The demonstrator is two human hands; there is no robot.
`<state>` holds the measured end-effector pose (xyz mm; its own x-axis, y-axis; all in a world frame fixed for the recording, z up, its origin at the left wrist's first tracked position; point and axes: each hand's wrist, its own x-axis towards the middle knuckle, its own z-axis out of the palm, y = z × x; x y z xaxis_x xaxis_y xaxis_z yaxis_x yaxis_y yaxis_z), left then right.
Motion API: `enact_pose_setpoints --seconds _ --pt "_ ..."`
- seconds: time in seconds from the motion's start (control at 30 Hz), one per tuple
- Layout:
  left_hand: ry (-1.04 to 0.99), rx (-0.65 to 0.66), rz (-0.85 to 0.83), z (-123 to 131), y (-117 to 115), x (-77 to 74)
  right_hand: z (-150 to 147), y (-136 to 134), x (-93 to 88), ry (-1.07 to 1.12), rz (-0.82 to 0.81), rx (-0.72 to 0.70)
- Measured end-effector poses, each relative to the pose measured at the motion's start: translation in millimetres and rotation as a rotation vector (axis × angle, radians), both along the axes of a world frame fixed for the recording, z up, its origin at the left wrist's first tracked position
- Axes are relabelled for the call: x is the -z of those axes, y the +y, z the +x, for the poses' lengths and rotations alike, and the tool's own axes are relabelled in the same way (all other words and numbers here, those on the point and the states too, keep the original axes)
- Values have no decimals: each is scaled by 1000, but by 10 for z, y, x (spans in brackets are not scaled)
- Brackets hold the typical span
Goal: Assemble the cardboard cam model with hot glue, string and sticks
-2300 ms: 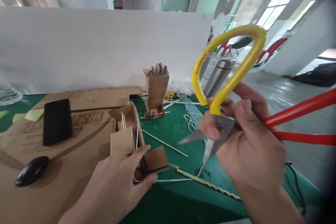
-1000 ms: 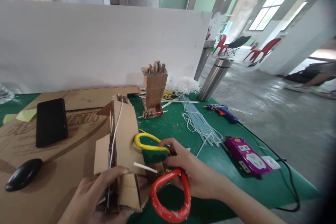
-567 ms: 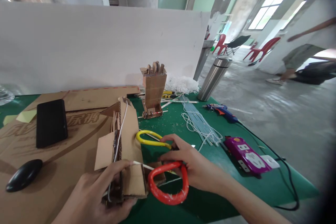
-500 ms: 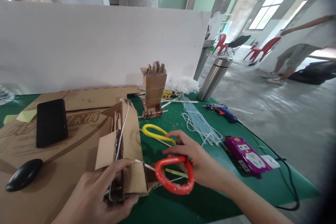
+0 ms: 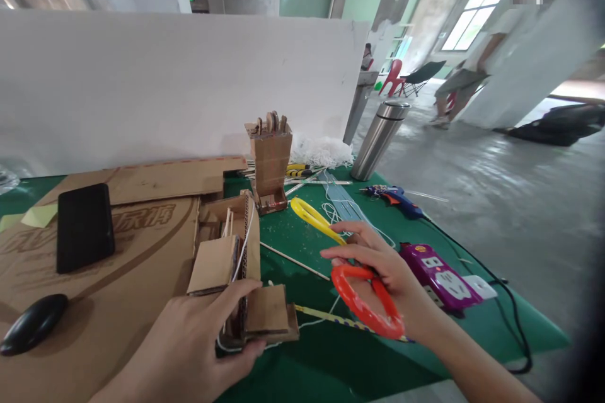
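Observation:
My left hand (image 5: 208,321) grips the near end of a cardboard model (image 5: 212,264), thumb on top and fingers beneath. The model has cardboard flaps, thin sticks and a white string along its side. My right hand (image 5: 378,271) is closed around a pair of scissors (image 5: 368,302) with one yellow and one red handle loop; palm and fingers hide the blades. The scissors are apart from the model, to its right. Below them on the green table lies a yellow patterned strip (image 5: 331,315). A thin stick (image 5: 293,259) lies between the model and the scissors.
Behind stand a cardboard tower (image 5: 271,157) and a steel flask (image 5: 380,141). To the right lie a glue gun (image 5: 397,199), a purple power strip (image 5: 444,277) and its cable. On the left, a black tablet-like slab (image 5: 85,227) and a mouse (image 5: 35,324) rest on cardboard (image 5: 137,264).
My right hand has moved right with the scissors, away from the model. The model has turned and shifted slightly in my left hand. A person in the background has walked left.

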<state>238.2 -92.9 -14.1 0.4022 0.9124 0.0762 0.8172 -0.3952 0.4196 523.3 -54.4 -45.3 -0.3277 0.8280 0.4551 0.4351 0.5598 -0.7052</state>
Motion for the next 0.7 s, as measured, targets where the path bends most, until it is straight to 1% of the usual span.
enact_pose_setpoints --seconds 0.07,0.17,0.27,0.37,0.47,0.53,0.6,0.7 --pt "72 42 -41 55 26 -15 -1 -15 13 10 -8 -3" --pt "171 70 -76 107 54 -20 2 -31 0 21 15 22" --pt "213 88 -65 121 65 -28 13 -48 -47 59 80 75" --pt "230 96 -52 109 62 -32 11 -75 -94 152 86 88" --pt "242 99 -40 85 57 1 -32 -119 -151 314 35 88" --pt "235 93 -36 74 58 47 -85 -161 -219 487 -35 90" --pt "198 83 -45 74 61 96 -138 -208 -309 648 -131 55" --pt "165 92 -83 94 64 136 -186 -267 -443 764 -235 15"
